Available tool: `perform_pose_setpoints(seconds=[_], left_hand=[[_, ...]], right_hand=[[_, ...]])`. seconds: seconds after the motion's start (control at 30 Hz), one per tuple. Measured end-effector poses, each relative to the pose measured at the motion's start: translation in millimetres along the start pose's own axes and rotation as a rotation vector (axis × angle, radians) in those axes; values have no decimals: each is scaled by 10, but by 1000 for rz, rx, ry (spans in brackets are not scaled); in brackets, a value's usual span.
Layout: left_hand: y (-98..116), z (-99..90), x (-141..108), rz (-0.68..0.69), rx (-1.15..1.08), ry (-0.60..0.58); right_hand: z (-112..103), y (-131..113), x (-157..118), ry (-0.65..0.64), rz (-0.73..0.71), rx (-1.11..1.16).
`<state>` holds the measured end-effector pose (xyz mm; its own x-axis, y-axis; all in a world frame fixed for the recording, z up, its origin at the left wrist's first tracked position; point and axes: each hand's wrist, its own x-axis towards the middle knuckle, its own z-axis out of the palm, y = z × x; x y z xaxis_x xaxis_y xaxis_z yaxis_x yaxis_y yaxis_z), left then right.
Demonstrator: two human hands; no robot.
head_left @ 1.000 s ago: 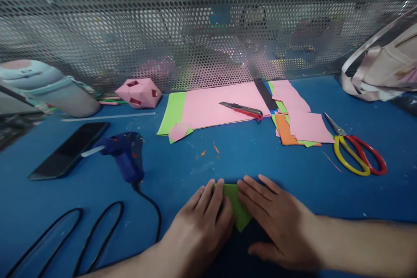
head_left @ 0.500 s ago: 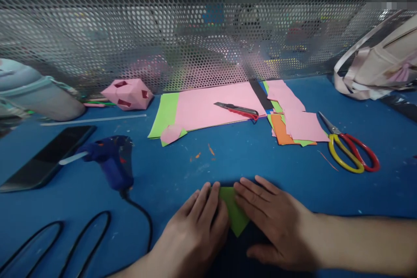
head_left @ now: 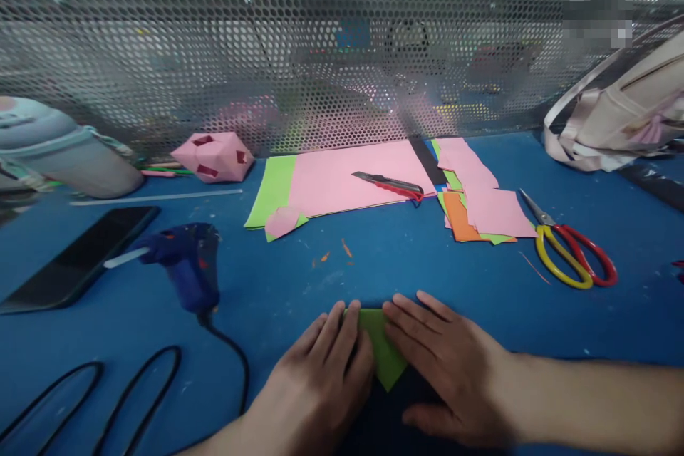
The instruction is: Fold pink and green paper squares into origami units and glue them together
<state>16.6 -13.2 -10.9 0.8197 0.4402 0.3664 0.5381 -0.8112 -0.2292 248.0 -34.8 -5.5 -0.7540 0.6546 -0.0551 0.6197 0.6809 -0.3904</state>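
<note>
A piece of green paper [head_left: 385, 349], folded so that a pointed corner faces me, lies on the blue table near its front edge. My left hand [head_left: 330, 363] rests on the paper's left side, its fingers stretched out and pressing down. On the right side, my right hand [head_left: 446, 363] lies flat with fingers extended over the paper and the thumb apart. Both hands cover the outer parts of the paper, so only its middle shows.
Left are a blue glue gun [head_left: 187, 267] with its black cord, a phone [head_left: 80, 256] and a tumbler [head_left: 75, 149]. Farther back stand a pink paper polyhedron [head_left: 214, 157], pink and green sheets [head_left: 342, 178] under a utility knife [head_left: 392, 185], paper pieces [head_left: 496, 212] and scissors [head_left: 574, 253].
My view has shifted slightly, so things at the back sit a little lower in the picture. Both hands stay pressed on the green paper in almost the same place.
</note>
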Motion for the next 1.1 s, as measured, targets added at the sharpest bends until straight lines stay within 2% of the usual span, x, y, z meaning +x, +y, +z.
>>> perform_pose_setpoints(seconds=[0.17,0.4,0.6,0.97,1.1], left_hand=[[1,26,-11,-10,13,16],[2,20,-26,10,31,-51],[17,71,-80,5,25,-57],[1,57,-60,26,55,-26],[-5,27,-37,20,75,-12]], right_hand=[[-24,-9,-16,-15,3,-14],[16,-5,12,-12,0,-27],[10,-20,16,-4,6,-46],[-3,14,45,73,-37,-173],[30,74,61,162,-60,-229]])
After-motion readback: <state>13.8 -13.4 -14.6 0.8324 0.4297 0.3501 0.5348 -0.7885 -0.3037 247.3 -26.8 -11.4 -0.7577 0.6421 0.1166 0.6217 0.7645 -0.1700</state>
